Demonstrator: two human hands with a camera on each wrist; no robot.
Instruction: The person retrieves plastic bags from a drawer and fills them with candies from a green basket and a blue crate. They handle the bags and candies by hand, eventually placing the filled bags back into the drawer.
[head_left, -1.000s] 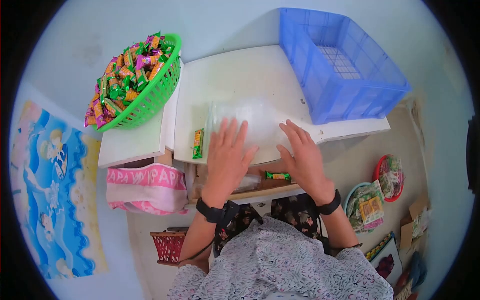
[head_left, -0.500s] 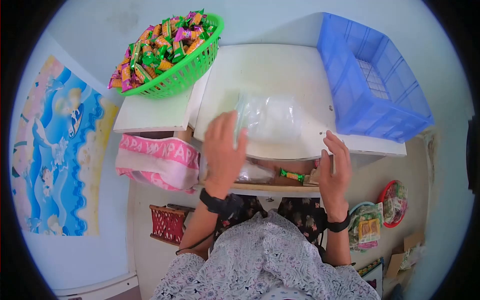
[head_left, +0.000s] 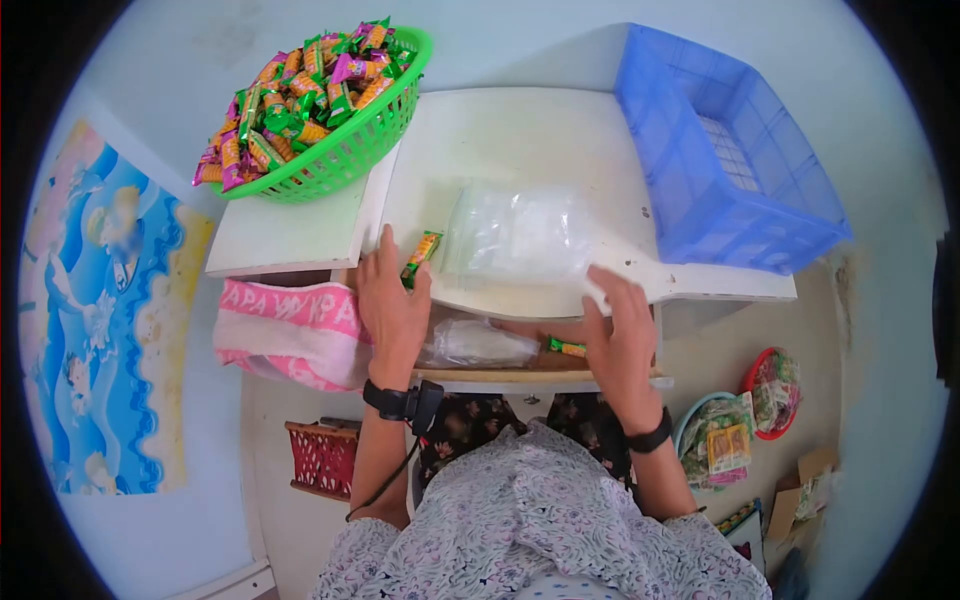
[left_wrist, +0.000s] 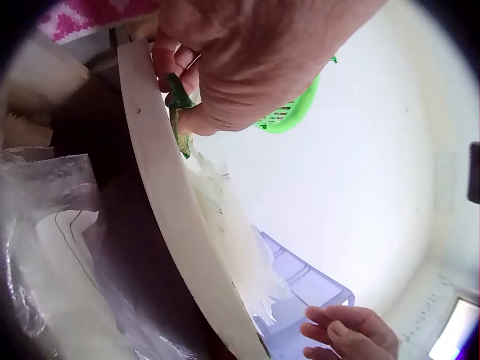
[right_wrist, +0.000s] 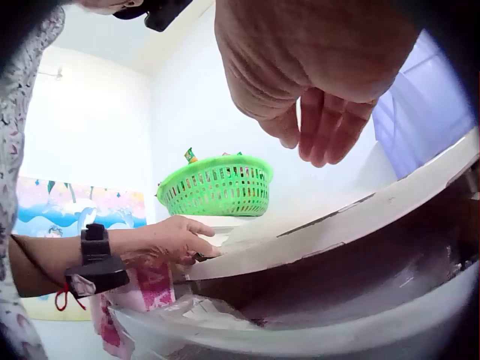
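My left hand is at the table's front edge beside a green and orange snack packet. In the left wrist view, the thumb lies against the side of this packet; the fingers are beyond it. A flat, clear plastic bag lies on the table to the packet's right. Over the front edge, near the bag's lower right corner, my right hand hovers with loosely bent fingers and holds nothing. The right wrist view shows those fingers hanging down above the tabletop.
A green basket heaped with snack packets stands at the back left. A blue crate is on the right. Below the tabletop, an open drawer holds plastic bags and another packet. A pink and white towel hangs at left.
My left hand moved off the bag's left side to the snack packet, which now shows at a slant. The right hand drew back over the front edge. The head view has shifted.
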